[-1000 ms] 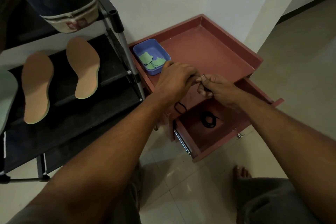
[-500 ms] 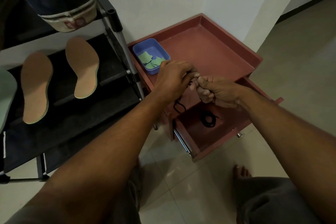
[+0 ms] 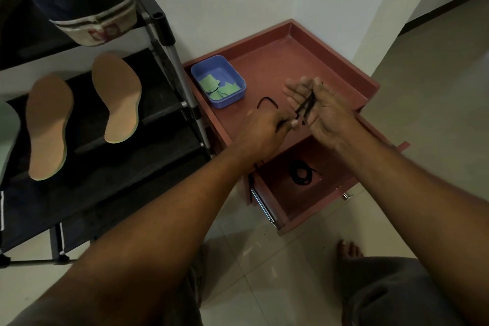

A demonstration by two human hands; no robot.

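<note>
1. While the two hands are working over the red cabinet, the far left is sitting quiet: two flat tan insoles point(image 3: 50, 127), foam-like and foot-shaped, are lying side by side on the black shoe rack point(image 3: 169, 61), with a dark knit shoe point(image 3: 87, 8) on the shelf above.
2. Moving right, a small blue plastic tub point(image 3: 227, 104), rounded at the corners, is sitting on the left edge of the cabinet top point(image 3: 291, 66) and holding ragged green scraps point(image 3: 219, 87).
3. Just right of it, the left hand point(image 3: 262, 131) is pinching the black lace point(image 3: 307, 107) between curled fingers and thumb; a thin, limp loop of it is arching up beyond the knuckles.
4. The lace is running on to the right hand point(image 3: 328, 111), which is lying palm-up with its fingers spread and nearly straight, carrying several strands across the palm rather than clasping them.
5. My read: they are winding the lace into a bundle round that flat hand, and the job is partway along.
6. The next turn is calling for the left pinch to carry the slack over the palm under light tension, since so slick and thin a cord is liable to slip off straight fingers.
7. Nearer and lower, the open drawer point(image 3: 304, 219) with smooth red walls is holding a second lace point(image 3: 301, 173), already coiled.
</note>
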